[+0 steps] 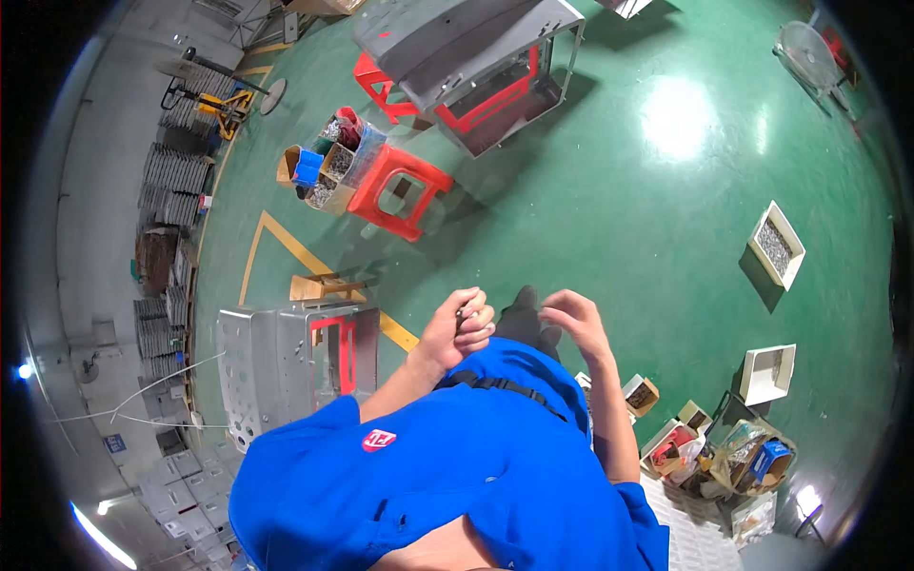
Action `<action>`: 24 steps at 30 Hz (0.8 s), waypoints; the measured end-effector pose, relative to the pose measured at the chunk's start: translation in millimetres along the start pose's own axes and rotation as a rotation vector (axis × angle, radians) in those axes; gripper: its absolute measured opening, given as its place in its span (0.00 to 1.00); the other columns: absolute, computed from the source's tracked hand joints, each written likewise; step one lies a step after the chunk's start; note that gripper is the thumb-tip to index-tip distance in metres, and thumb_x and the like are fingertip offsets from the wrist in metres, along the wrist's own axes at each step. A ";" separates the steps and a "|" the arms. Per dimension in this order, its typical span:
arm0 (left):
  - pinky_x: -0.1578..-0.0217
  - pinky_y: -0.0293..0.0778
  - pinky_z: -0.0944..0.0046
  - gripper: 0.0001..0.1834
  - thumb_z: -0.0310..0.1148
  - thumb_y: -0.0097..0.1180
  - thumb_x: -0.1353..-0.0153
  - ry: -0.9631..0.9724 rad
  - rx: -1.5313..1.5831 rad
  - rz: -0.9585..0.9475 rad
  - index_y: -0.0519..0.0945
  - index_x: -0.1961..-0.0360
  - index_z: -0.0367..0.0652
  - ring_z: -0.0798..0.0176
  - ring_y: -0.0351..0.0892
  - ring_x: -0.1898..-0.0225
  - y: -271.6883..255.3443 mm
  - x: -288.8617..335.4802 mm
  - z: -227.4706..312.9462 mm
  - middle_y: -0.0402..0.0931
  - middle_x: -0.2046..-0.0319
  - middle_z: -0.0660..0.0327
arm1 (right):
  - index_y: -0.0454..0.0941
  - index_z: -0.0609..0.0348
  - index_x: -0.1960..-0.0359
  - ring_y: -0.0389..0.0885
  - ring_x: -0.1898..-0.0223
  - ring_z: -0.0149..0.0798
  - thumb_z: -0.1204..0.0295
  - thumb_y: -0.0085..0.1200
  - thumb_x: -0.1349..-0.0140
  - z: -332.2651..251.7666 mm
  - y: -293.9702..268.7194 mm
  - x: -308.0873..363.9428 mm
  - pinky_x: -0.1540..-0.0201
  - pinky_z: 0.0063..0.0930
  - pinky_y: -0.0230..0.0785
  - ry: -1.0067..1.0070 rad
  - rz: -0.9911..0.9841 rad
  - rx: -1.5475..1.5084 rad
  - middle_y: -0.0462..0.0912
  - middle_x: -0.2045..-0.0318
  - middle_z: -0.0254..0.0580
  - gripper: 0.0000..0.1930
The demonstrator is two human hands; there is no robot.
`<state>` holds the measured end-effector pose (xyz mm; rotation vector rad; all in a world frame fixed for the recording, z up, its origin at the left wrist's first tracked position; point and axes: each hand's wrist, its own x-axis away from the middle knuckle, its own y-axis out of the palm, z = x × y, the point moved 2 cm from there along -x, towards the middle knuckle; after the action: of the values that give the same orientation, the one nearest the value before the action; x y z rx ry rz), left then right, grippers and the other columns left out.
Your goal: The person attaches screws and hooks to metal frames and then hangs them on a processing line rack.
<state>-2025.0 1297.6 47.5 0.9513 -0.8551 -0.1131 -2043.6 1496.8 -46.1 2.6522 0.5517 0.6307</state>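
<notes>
My left hand (459,325) is closed in front of my waist, its fingers curled round something small and dark that I cannot make out. To its right, my right hand (577,320) hangs with loosely bent fingers, open, and nothing shows in it. Both hands are in the air, apart from each other and touching no furniture. Nearest on the left stands a grey metal housing (255,366) with round holes and a red-edged opening.
Ahead are a red plastic stool (425,177), boxes of small metal parts (326,194) and a large grey metal housing (428,48). White trays (764,255) and cartons (769,455) lie on the right. A yellow pallet truck (221,112) stands far left, near stacked grey panels (175,171).
</notes>
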 end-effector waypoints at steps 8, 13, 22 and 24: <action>0.91 0.46 0.75 0.20 0.43 0.37 0.37 0.061 -0.037 -0.007 0.58 0.86 0.52 0.77 0.45 0.93 68.0 -147.9 6.6 0.52 0.91 0.72 | 0.73 0.62 0.72 0.73 0.71 0.22 0.77 0.59 0.51 -102.4 -45.6 -55.0 0.67 0.16 0.66 -0.136 0.043 0.066 0.76 0.75 0.31 0.07; 0.90 0.48 0.75 0.19 0.42 0.38 0.37 -0.020 -0.143 -0.115 0.60 0.85 0.50 0.76 0.48 0.91 130.6 -227.3 11.1 0.57 0.89 0.71 | 0.76 0.63 0.76 0.71 0.74 0.25 0.80 0.60 0.54 -167.3 -120.8 -66.3 0.71 0.17 0.64 -0.339 0.196 0.337 0.75 0.77 0.35 0.05; 0.89 0.50 0.75 0.18 0.41 0.37 0.38 0.024 -0.208 -0.200 0.61 0.85 0.49 0.75 0.51 0.89 236.6 -325.8 -1.7 0.59 0.89 0.67 | 0.73 0.63 0.79 0.69 0.70 0.30 0.85 0.57 0.59 -231.4 -236.0 -82.5 0.65 0.20 0.61 -0.351 0.139 0.083 0.71 0.75 0.37 0.07; 0.89 0.50 0.75 0.18 0.41 0.36 0.37 0.027 -0.092 -0.205 0.61 0.85 0.49 0.75 0.50 0.90 251.7 -343.4 -13.6 0.59 0.89 0.67 | 0.72 0.64 0.78 0.68 0.69 0.30 0.83 0.56 0.57 -244.1 -269.7 -85.1 0.64 0.21 0.61 -0.305 0.047 0.010 0.70 0.74 0.38 0.05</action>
<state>-2315.8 1608.4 29.7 0.9498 -0.7203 -0.3128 -2310.2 1751.5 14.3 2.7057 0.4048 0.2273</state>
